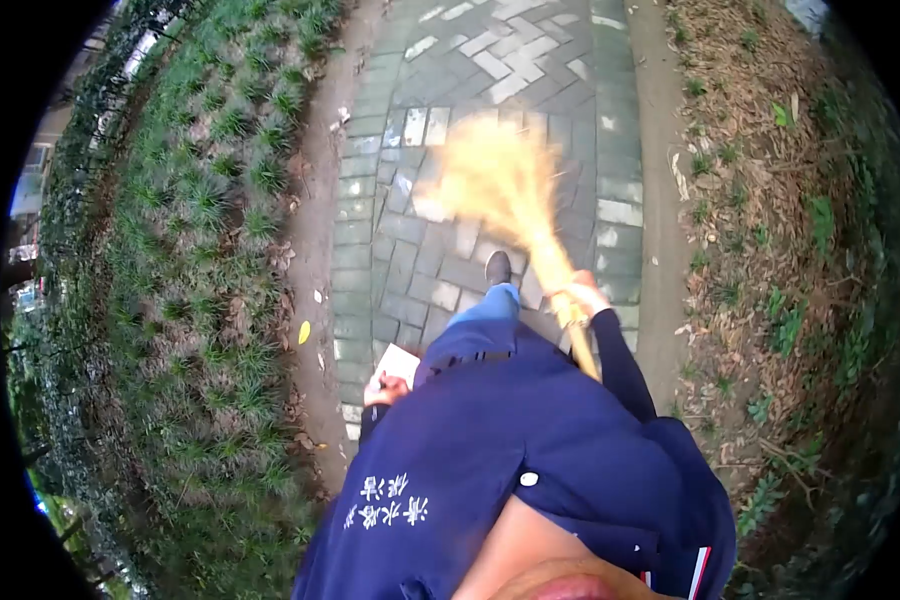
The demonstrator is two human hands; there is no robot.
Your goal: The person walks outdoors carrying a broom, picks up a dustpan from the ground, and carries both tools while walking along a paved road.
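A straw broom [515,190] with a wide, motion-blurred yellow head is out over the brick path. My right hand [584,293] is wrapped round its handle just behind the bristles, and the handle's end runs back beside my dark blue jacket [450,430]. Low at my other side, my left hand [390,388] is closed on a white flat thing [400,364], whose kind I cannot make out. Part of that hand is hidden by the jacket.
The path [420,250] of grey and pale bricks runs ahead, with a shoe [498,267] on it. Tufted green plants [210,200] grow on the left. Dry leaves [760,200] cover the ground on the right. A yellow leaf [305,331] lies by the left edging.
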